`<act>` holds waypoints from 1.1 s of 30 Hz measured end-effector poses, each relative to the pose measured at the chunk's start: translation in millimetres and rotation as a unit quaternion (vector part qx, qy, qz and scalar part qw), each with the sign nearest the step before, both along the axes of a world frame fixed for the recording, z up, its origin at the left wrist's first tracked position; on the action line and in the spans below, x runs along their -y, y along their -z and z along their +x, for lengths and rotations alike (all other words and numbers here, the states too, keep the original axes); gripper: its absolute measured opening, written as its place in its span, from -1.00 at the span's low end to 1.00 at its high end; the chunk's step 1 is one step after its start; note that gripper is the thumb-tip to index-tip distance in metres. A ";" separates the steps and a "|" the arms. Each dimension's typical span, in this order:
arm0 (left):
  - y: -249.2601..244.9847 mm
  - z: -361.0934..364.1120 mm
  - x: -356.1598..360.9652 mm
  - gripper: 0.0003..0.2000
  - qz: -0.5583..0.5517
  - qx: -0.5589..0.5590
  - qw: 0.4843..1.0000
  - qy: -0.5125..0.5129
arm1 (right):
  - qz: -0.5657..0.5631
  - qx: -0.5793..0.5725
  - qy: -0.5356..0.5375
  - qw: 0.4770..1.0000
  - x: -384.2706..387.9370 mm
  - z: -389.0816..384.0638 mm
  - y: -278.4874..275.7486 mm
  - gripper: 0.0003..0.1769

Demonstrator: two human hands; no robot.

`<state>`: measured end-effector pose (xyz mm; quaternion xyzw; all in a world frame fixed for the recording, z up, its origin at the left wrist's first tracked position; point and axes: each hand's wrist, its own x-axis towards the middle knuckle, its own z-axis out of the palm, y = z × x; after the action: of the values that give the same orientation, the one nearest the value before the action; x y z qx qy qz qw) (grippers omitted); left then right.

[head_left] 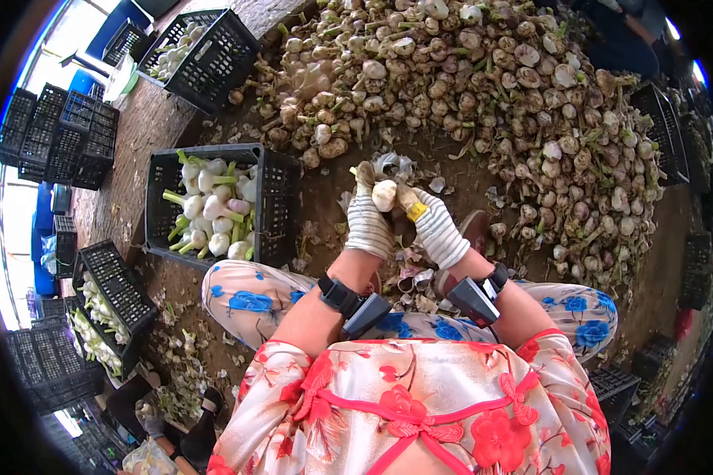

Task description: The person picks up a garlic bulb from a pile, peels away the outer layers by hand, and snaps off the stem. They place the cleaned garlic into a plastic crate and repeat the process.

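Both of my hands wear striped white work gloves and meet in front of me around a pale garlic bulb. My left hand closes on the bulb and its short green stem, which points up and left. On the bulb's right side, the fingers of my right hand press against it; yellow tape is wrapped round one finger. Loose white skins lie just beyond my hands. To the left stands a black crate holding cleaned white bulbs with green stems.
A large heap of unpeeled garlic spreads ahead and right. Another black crate with bulbs stands at the upper left, and a tilted crate at the left. A co-worker's gloved hand shows at the lower left. Skins litter the floor.
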<state>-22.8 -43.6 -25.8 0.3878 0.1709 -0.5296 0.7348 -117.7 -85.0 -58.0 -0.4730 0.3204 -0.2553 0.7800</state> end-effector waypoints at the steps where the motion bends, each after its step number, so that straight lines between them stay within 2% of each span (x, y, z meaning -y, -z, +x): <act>1: 5.9 2.8 -0.3 -0.63 -0.001 0.000 1.000 0.000 | 0.061 0.020 0.002 0.998 6.4 0.2 2.0 -0.72; 2: 17.4 6.9 -0.4 -0.64 -0.014 0.007 1.000 0.018 | 0.123 0.039 0.004 0.992 10.5 0.8 3.0 -0.68; 3: 20.3 8.9 0.4 -0.64 -0.026 0.013 0.999 0.036 | 0.123 0.039 0.005 0.992 11.0 1.0 -2.2 -0.68; 7: 24.7 8.2 7.5 -0.55 -0.004 0.029 0.999 -0.027 | 0.061 -0.038 -0.059 0.996 11.2 0.6 -19.6 -0.69; 9: 18.6 10.3 2.0 -0.64 -0.033 -0.020 0.999 0.027 | -0.029 -0.032 -0.054 0.998 4.3 1.7 -15.4 -0.75; 10: 13.5 9.4 0.7 -0.64 -0.033 -0.020 0.999 0.028 | -0.030 0.009 -0.024 0.999 -1.8 5.7 -11.1 -0.77; 12: 2.1 8.4 -1.0 -0.63 -0.004 0.024 1.000 0.012 | 0.009 0.027 -0.020 0.999 -0.8 2.4 -19.0 -0.67; 14: -4.3 10.1 -2.3 -0.63 -0.004 0.027 0.999 0.043 | 0.153 -0.020 -0.090 0.984 12.5 -4.5 -33.9 -0.54; 16: -10.2 8.3 2.6 -0.62 -0.025 0.005 1.000 0.012 | 0.199 -0.017 -0.047 0.979 19.0 -1.8 -30.1 -0.49; 17: 22.5 16.0 1.5 -0.61 -0.073 -0.007 0.997 0.034 | 0.113 -0.041 -0.075 0.990 19.9 -2.2 -28.7 -0.59; 18: 41.3 13.0 11.4 -0.48 -0.034 0.016 0.999 -0.005 | 0.025 -0.064 -0.104 0.992 21.5 -1.1 -27.4 -0.70; 20: 55.7 13.8 5.2 -0.43 0.005 0.026 1.000 0.013 | -0.153 -0.080 -0.156 0.973 17.9 -4.7 -30.9 -0.76; 21: 68.6 13.7 1.5 -0.42 0.020 0.051 0.998 0.018 | -0.183 -0.084 -0.172 0.964 20.8 -7.2 -7.8 -0.75; 22: 77.1 11.5 -3.2 -0.41 0.035 0.077 0.996 0.021 | -0.242 -0.188 -0.254 0.917 31.3 -14.9 12.2 -0.73; 23: 75.3 7.9 -8.9 -0.43 0.075 0.074 0.994 0.005 | -0.237 -0.256 -0.270 0.897 39.1 -24.6 44.8 -0.72; 24: 73.4 3.0 -15.3 -0.45 0.115 0.068 0.991 -0.011 | -0.317 -0.236 -0.261 0.880 44.0 -36.1 55.6 -0.69; 25: 91.4 2.7 -22.1 -0.50 0.157 0.071 0.985 0.005 | -0.331 -0.327 -0.323 0.824 52.3 -43.7 41.0 -0.67; 26: 118.4 8.3 -26.0 -0.53 0.200 0.073 0.977 0.023 | -0.296 -0.320 -0.285 0.854 54.7 -51.6 42.4 -0.65; 27: 137.9 17.7 -29.7 -0.57 0.178 0.027 0.982 0.056 | -0.337 -0.368 -0.289 0.817 63.9 -59.4 52.7 -0.64; 28: 110.4 28.8 -29.7 -0.59 0.157 -0.020 0.983 0.093 | -0.335 -0.371 -0.278 0.820 69.4 -64.9 56.2 -0.62; 29: 83.6 44.5 -23.8 -0.68 0.149 0.049 0.986 0.060 | -0.278 -0.371 -0.265 0.845 76.8 -70.7 60.5 -0.58; 30: 40.8 75.6 -14.8 -0.67 0.086 0.145 0.985 0.031 | -0.214 -0.373 -0.252 0.867 79.0 -75.7 56.6 -0.55; 31: 2.6 117.3 -9.7 -0.65 0.010 0.288 0.958 0.006 | -0.198 -0.347 -0.236 0.886 79.9 -77.8 55.2 -0.53; 32: -39.7 152.1 -7.7 -0.63 -0.035 0.462 0.886 -0.011 | -0.177 -0.328 -0.212 0.904 81.4 -82.7 53.1 -0.52; 33: -67.7 185.0 -4.0 -0.59 -0.068 0.555 0.829 -0.034 | -0.228 -0.354 -0.229 0.878 85.4 -85.7 52.8 -0.55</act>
<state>162.3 -39.5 41.9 0.5596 -0.2888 -0.2105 0.7478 -203.5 -170.4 -110.9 -0.7566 0.3908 0.0494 0.5219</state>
